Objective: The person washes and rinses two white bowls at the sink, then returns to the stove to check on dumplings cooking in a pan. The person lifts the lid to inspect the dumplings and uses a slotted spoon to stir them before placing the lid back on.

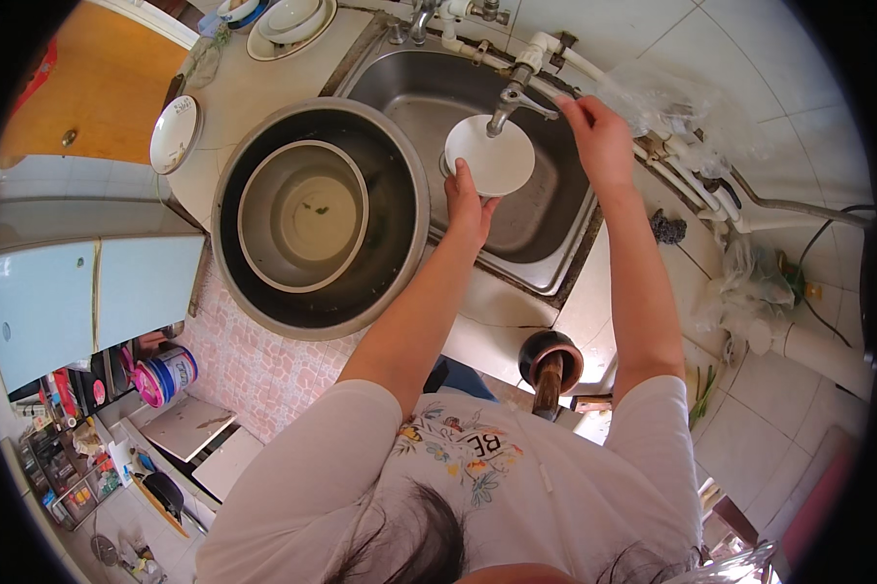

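A white bowl (498,164) is tilted under the spout of the metal tap (510,108), over the stainless steel sink (497,226). My left hand (470,201) grips its near rim, thumb on the inner face. Another curved rim shows at the bowl's left edge; whether it is a second dish I cannot tell. At the tip of the tap's lever (539,106) is my right hand (598,135), fingers bent; contact with the lever is unclear. Left of the sink stands a large dark basin (409,285), with a smaller metal basin (252,255) of cloudy water inside it.
Stacked plates (174,135) and white bowls (292,25) sit on the counter at left and back. White pipes (592,69) and clear plastic bags (672,102) line the wall. A dark scouring pad (668,228) lies right of the sink. Nearer me stands a mortar (537,350) with a wooden pestle (548,390).
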Tool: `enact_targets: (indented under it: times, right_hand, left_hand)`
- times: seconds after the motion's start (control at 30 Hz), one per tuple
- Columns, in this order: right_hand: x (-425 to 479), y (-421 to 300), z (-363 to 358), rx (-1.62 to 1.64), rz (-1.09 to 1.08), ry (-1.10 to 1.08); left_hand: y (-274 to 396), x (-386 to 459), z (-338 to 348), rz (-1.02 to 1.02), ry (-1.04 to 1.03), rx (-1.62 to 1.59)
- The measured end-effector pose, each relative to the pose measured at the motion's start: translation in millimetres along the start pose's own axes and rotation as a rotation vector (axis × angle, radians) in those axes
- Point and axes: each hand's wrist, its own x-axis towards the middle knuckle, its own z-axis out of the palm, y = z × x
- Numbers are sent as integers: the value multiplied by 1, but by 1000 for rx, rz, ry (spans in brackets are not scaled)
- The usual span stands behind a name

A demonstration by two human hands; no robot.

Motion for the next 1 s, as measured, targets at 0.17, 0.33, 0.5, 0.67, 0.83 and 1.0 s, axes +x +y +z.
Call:
enact_targets:
  times: [0.17, 0.33, 0.5, 0.67, 0.83, 1.0]
  right_hand:
    - [-4, 36, -17, 651, 473, -202]
    - [-53, 109, 20, -171, -133, -239]
    - [-59, 14, -37, 204, 28, -28]
    - [-102, -94, -132, 373, -374, 206]
    - [-125, -110, -197, 401, -1174, 23]
    - [-140, -120, -214, 372, -1124, -71]
  left_hand:
    - [2, -1, -1, 10, 49, -45]
    - [-5, 9, -4, 0, -27, -80]
    - [-8, 19, -14, 13, -95, -95]
    - [-1, 16, -20, 5, -46, -85]
    - [2, 6, -4, -50, 53, -23]
    - [8, -1, -2, -32, 86, -28]
